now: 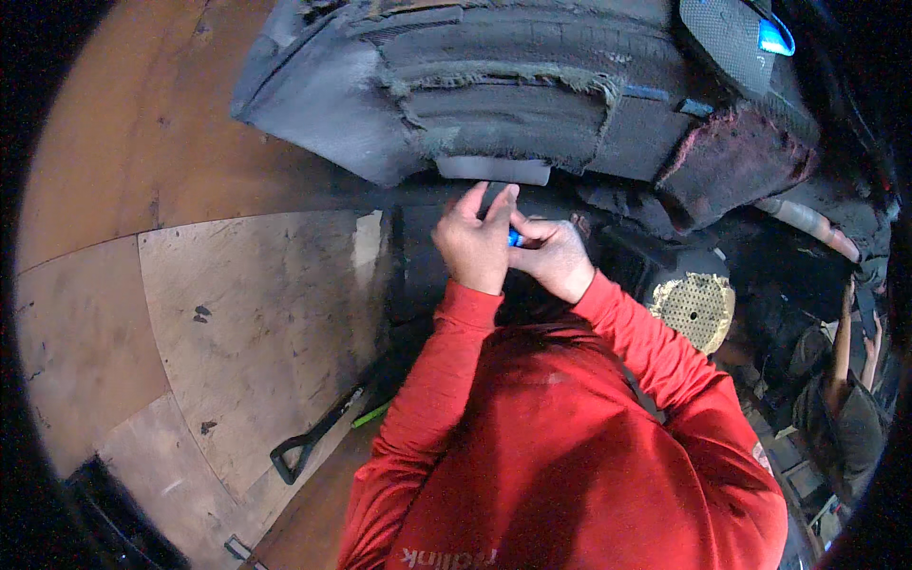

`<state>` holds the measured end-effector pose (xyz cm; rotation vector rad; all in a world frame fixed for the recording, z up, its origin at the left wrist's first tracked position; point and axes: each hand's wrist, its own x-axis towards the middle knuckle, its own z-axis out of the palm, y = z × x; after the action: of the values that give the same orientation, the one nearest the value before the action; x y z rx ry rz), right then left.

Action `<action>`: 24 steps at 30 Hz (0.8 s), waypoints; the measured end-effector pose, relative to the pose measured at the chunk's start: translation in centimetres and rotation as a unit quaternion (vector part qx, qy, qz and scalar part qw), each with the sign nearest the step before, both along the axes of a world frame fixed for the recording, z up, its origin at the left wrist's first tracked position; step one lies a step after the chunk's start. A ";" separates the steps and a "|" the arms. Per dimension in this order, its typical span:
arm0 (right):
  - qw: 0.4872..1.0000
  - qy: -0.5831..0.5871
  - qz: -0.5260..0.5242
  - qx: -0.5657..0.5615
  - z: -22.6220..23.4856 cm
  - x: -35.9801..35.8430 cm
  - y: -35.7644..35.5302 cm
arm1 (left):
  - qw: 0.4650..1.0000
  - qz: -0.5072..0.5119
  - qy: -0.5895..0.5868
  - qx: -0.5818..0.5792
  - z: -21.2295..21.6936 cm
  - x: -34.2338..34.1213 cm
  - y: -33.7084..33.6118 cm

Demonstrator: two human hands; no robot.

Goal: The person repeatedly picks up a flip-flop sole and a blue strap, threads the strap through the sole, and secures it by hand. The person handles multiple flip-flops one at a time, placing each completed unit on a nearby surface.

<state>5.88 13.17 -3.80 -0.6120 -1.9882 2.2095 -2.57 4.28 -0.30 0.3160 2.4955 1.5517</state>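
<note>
My left hand (473, 242) is closed in a pinch at a small dark flat piece (493, 195), just below the edge of the dusty dark bench. Beside it, my right hand (556, 255) has its fingers closed around a small blue object (514, 237); only a bit of blue shows, so its kind is hidden. Both hands are close together, with fingertips nearly meeting. Right above them, a pale grey strip (494, 171) lies along the front edge of the dusty, frayed cloth-covered bench (513, 114).
On the bench's right lie a dark textured pad (727, 47) with a blue part and a worn reddish cloth (731, 161). A round perforated yellowish disc (695, 309) sits lower right. Another person's arms (844, 332) show far right. Wooden boards (266, 323) and a black D-shaped handle (296, 454) are left.
</note>
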 end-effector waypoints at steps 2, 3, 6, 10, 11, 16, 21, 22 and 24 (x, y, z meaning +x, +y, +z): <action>0.953 0.028 0.054 0.297 0.6 0.4 1.4 | 0.993 0.020 -0.055 0.104 0.0 0.9 0.1; 0.931 0.041 0.047 0.359 0.8 0.7 1.6 | 0.974 0.031 -0.099 0.204 0.2 1.5 -0.2; 0.895 0.093 0.018 0.435 1.1 1.2 0.7 | 0.959 0.024 -0.130 0.249 0.5 2.1 -1.0; 0.927 0.094 -0.019 0.362 0.5 1.1 -1.3 | 0.991 0.015 -0.034 0.126 0.5 1.7 -1.8; 0.932 0.093 -0.032 0.348 0.3 1.0 -1.7 | 0.995 0.016 -0.020 0.100 0.4 1.5 -1.7; 0.952 0.070 -0.041 0.296 0.4 0.4 -1.4 | 0.999 0.016 0.032 0.035 -0.1 0.7 -0.7; 0.903 -0.037 0.040 0.426 2.9 0.7 1.5 | 0.976 0.048 -0.107 0.186 -0.1 1.7 1.2; 0.864 -0.046 0.058 0.499 3.6 1.3 2.1 | 0.953 0.061 -0.149 0.258 0.2 2.6 1.1; 0.803 -0.022 0.060 0.593 4.5 1.8 2.1 | 0.938 0.058 -0.155 0.305 0.8 3.5 0.5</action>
<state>7.69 15.27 0.69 -0.3151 -2.8577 0.5736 0.93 4.80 0.51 -0.0051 1.7789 2.2015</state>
